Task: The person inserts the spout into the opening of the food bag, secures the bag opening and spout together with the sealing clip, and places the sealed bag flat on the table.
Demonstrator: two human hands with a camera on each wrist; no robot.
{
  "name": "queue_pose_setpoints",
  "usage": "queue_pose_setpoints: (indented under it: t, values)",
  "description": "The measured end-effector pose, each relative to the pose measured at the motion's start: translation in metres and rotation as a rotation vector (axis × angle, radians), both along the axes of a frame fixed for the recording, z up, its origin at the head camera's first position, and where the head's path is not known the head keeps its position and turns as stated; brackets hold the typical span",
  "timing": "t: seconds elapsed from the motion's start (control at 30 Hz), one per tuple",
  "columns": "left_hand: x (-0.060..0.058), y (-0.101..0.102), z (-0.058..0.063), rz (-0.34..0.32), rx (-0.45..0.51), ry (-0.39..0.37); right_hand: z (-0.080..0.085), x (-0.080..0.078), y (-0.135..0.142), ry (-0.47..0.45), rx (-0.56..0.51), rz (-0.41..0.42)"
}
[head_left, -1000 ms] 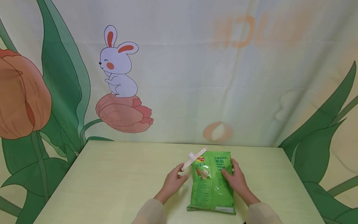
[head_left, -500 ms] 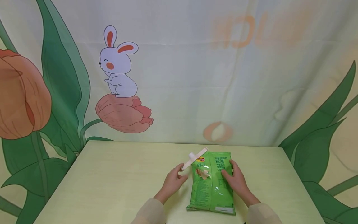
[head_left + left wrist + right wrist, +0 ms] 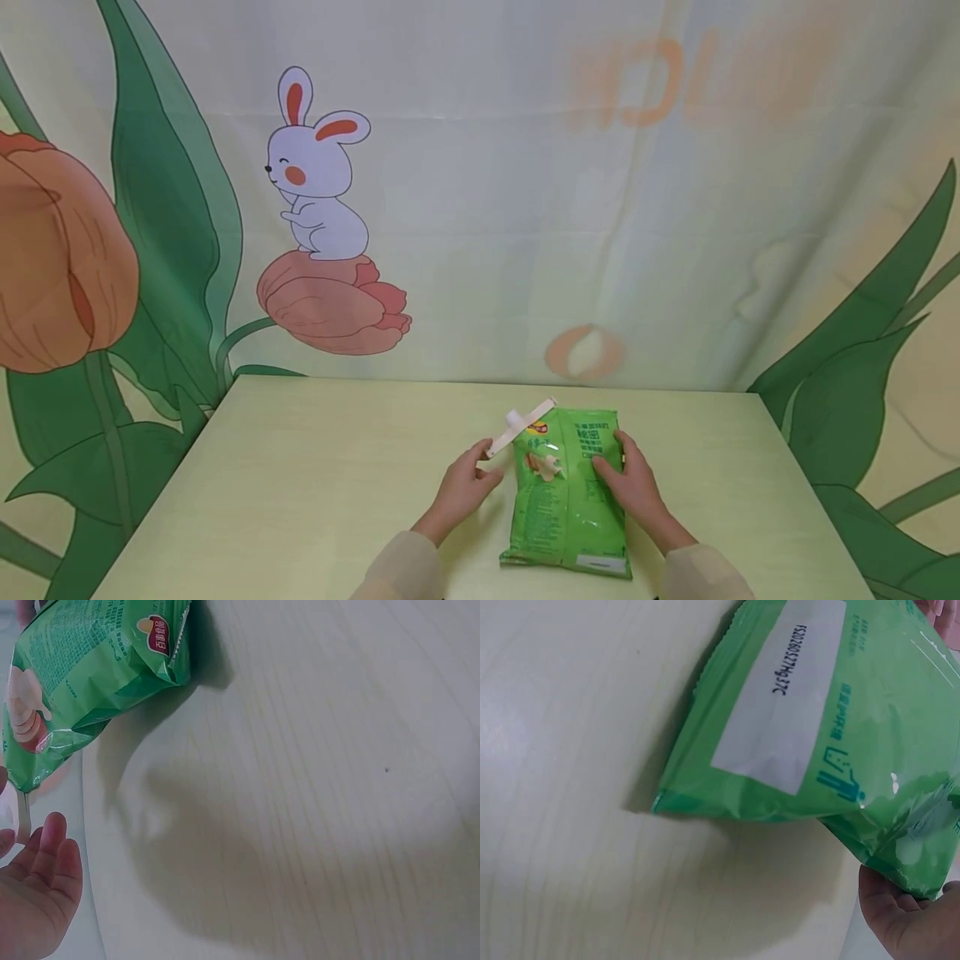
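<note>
A green chip bag stands tilted on the table in the head view, its lower end down and its printed back toward me. Across its upper left corner lies a pale pink bag clip with a white round knob. My left hand pinches the clip's lower end; in the left wrist view the other fingers spread loosely beside the clip. With the thumb on the front and fingers behind, my right hand grips the bag's right side. The right wrist view shows the bag's white label.
The pale wood-grain table extends to both sides of the bag. Behind its far edge hangs a cloth backdrop printed with a rabbit, tulips and leaves.
</note>
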State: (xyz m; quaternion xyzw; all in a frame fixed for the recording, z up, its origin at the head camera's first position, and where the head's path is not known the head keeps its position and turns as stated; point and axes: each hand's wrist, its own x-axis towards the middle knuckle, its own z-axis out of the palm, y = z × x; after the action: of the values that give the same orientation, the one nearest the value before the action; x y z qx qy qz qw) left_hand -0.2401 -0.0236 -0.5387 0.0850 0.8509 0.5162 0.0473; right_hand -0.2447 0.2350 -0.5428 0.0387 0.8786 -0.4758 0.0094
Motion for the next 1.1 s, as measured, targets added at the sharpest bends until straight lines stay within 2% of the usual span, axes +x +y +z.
queue_pose_setpoints:
  t: [1.1]
  values:
    - [-0.001, -0.006, -0.013, -0.002, -0.017, -0.022, -0.004, 0.005, -0.004, -0.025, -0.035, 0.006]
